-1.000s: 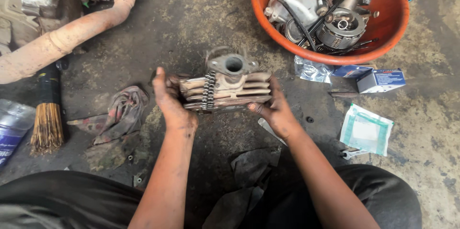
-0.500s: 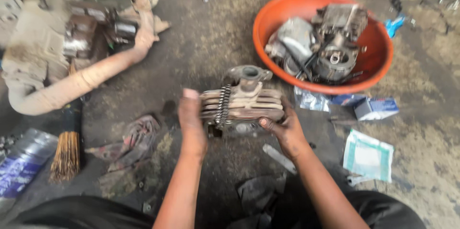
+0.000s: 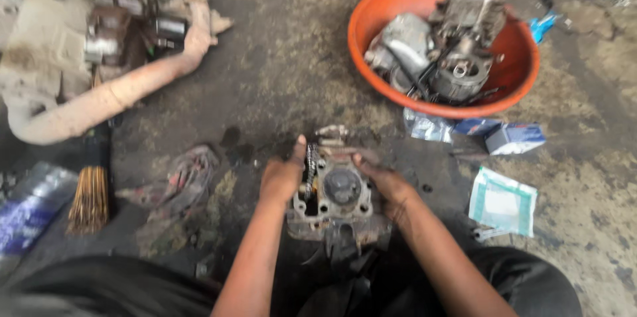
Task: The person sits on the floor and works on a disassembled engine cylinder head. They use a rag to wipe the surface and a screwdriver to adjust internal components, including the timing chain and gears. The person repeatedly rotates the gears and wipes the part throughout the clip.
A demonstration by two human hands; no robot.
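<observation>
Two hands clasp one greasy engine cylinder head [image 3: 337, 192], one on each flank. The left hand [image 3: 282, 177] is curled against the left side, its thumb up along the timing chain [image 3: 310, 169] that runs down that edge. The right hand [image 3: 385, 181] wraps the opposite flank, with fingers [image 3: 363, 159] bent over the upper right corner, touching the metal. Both grips are closed on the part, neither hand spread flat.

The part sits between the palms, close in front of the person's dark trousers, its round combustion chamber facing up toward the camera.

Half a second ago the part was held further out, turned so its cooling fins and a port faced the camera; now it has been tipped over and drawn nearer the body, and the hands have come with it.

Left of the left fingers lies a dirty rag [image 3: 179, 181], and beyond it a worn brush [image 3: 89, 197]. Up and right of the right fingers stands an orange basin [image 3: 371, 31] full of engine parts, well apart. Just right of the right hand lie a small box [image 3: 514, 138] and a pale green packet [image 3: 502, 201] on the oily floor [image 3: 279, 71].
</observation>
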